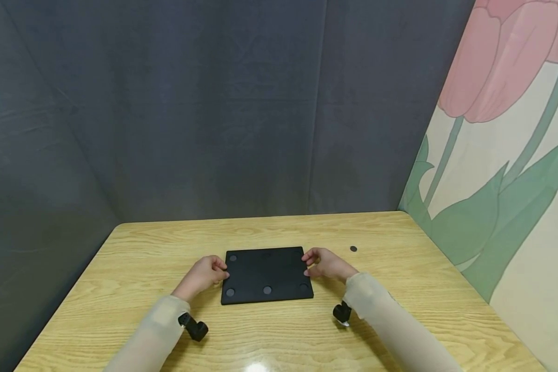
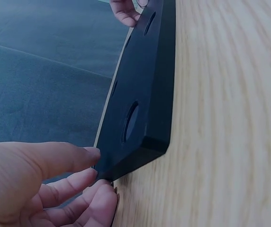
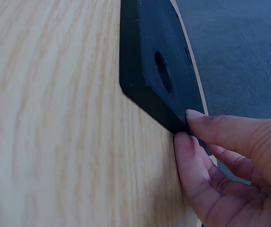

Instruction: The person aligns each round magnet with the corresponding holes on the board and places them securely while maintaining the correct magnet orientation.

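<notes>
- black slab [image 1: 269, 273] sits on a wood-grain table [image 1: 144, 248]
- left hand [image 1: 205, 273] pinches its left edge, right hand [image 1: 326, 263] the right, both grips nearly closed
- dark curtain [image 1: 214, 103] behind, pink tulip mural [image 1: 497, 72] on the right

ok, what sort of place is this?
Likely an indoor recording corner: a wood-grain table, a dark cloth backdrop behind it, and a large tulip mural to the right.

No text, label, brand, number or sign can be read in any view, on the black board [image 1: 269, 271] or around it.
</notes>
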A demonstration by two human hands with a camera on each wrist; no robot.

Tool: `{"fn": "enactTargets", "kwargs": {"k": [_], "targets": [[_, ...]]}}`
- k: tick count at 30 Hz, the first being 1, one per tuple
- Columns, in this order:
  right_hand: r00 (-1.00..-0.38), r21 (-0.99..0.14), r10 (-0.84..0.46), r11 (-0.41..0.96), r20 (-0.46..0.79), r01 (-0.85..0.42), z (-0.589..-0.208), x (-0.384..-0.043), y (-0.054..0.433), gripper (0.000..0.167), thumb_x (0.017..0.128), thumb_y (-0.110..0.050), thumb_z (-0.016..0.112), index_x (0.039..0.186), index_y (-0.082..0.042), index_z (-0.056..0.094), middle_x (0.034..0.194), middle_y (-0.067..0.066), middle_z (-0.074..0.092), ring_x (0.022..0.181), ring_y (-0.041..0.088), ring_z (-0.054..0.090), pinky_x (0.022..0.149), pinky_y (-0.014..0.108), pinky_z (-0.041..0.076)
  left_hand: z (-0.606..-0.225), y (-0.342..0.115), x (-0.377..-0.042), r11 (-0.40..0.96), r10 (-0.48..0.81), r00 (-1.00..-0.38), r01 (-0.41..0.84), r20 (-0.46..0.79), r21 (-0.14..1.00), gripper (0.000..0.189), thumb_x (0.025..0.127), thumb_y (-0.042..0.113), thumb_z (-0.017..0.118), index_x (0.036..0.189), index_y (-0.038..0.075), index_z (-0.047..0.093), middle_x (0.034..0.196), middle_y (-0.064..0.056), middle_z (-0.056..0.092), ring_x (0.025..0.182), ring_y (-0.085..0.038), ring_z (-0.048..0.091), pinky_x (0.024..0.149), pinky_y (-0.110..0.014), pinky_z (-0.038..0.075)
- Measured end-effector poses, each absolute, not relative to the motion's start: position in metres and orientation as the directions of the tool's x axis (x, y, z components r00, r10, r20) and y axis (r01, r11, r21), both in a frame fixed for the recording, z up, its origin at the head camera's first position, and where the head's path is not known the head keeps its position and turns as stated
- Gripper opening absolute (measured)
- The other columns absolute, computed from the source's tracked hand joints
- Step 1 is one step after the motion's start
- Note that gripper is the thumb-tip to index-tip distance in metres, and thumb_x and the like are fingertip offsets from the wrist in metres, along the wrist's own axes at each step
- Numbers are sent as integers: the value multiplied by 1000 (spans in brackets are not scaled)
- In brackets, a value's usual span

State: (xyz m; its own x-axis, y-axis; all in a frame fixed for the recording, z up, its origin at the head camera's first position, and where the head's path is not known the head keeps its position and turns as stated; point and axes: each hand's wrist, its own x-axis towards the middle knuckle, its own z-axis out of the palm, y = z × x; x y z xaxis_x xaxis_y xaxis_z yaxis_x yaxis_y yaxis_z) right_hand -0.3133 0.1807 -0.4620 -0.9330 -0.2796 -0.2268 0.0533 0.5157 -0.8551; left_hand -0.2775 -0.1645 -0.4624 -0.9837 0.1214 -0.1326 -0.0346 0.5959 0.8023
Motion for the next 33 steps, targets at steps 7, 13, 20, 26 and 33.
{"fn": "enactTargets", "kwargs": {"k": [7, 13, 20, 26, 33], "targets": [[-932, -856, -283, 514, -226, 52, -462, -312, 179, 35, 80, 4, 74, 111, -1, 58, 103, 12, 55, 89, 22, 51, 69, 27, 46, -464, -165, -277, 603, 111, -987, -27, -117, 797, 21, 83, 2, 71, 100, 0, 59, 81, -8, 55, 68, -18, 51, 59, -29, 41], [-932, -858, -289, 511, -220, 44, -462, -313, 179, 36, 80, 4, 74, 111, 0, 57, 103, 12, 54, 89, 21, 51, 68, 27, 47, -465, -166, -278, 609, 109, -987, -24, -114, 793, 21, 82, 2, 72, 99, 1, 60, 82, -8, 55, 70, -19, 51, 60, -29, 42], [-932, -859, -286, 510, -223, 49, -462, -312, 179, 35, 79, 4, 74, 111, 0, 58, 103, 12, 55, 90, 22, 52, 68, 27, 47, -466, -165, -279, 607, 101, -988, -33, -118, 794, 21, 81, 1, 73, 98, 0, 60, 82, -8, 55, 71, -19, 51, 61, -29, 42], [-929, -862, -302, 506, -213, 33, -462, -311, 180, 36, 80, 3, 74, 111, 0, 57, 103, 13, 54, 89, 22, 52, 68, 28, 47, -465, -165, -280, 604, 97, -988, -40, -123, 796, 22, 81, 0, 73, 98, 0, 60, 82, -8, 55, 71, -19, 51, 62, -29, 42], [-932, -862, -323, 506, -167, -21, -459, -309, 188, 37, 82, -1, 71, 115, 1, 55, 109, 17, 54, 90, 21, 57, 67, 29, 48, -463, -164, -280, 609, 99, -987, -42, -128, 792, 22, 81, 2, 73, 98, 1, 60, 82, -8, 55, 71, -19, 51, 62, -28, 42]]}}
